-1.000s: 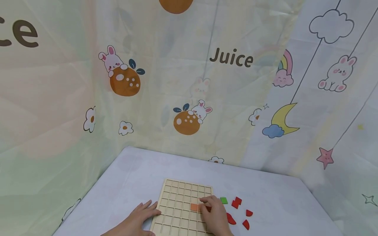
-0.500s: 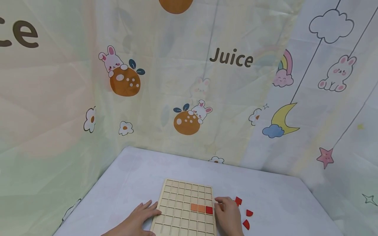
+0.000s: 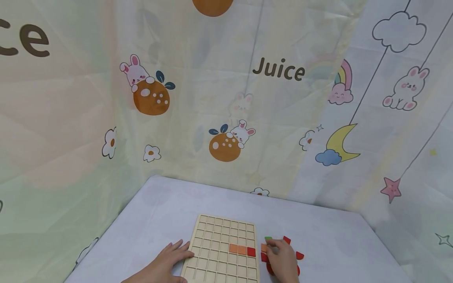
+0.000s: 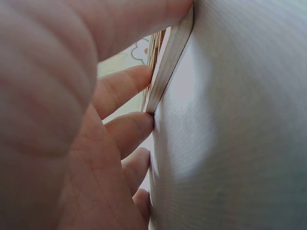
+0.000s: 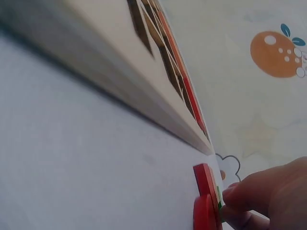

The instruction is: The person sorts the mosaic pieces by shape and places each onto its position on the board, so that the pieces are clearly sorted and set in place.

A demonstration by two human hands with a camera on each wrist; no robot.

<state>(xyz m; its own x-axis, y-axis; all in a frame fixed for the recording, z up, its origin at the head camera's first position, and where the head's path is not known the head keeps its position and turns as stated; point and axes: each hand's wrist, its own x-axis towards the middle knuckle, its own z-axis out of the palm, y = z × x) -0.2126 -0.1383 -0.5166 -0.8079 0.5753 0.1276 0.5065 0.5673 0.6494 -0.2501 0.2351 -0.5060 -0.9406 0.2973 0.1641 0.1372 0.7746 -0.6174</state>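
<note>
Board [image 3: 220,251] cut off below, red pieces [image 3: 264,257] partly behind right hand [image 3: 284,259]

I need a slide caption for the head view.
Left hand touching a gridded wooden board with two orange tiles and one red tile, right hand among loose pieces beside it.

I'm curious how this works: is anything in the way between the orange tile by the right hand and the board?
Nothing visible: only a strip of white tabletop separates the orange tile from the wooden grid board.

One board [image 3: 212,260], three orange tiles [image 3: 233,248], one green [image 3: 267,237], at least five red [image 3: 251,252] (some part-hidden)
</note>
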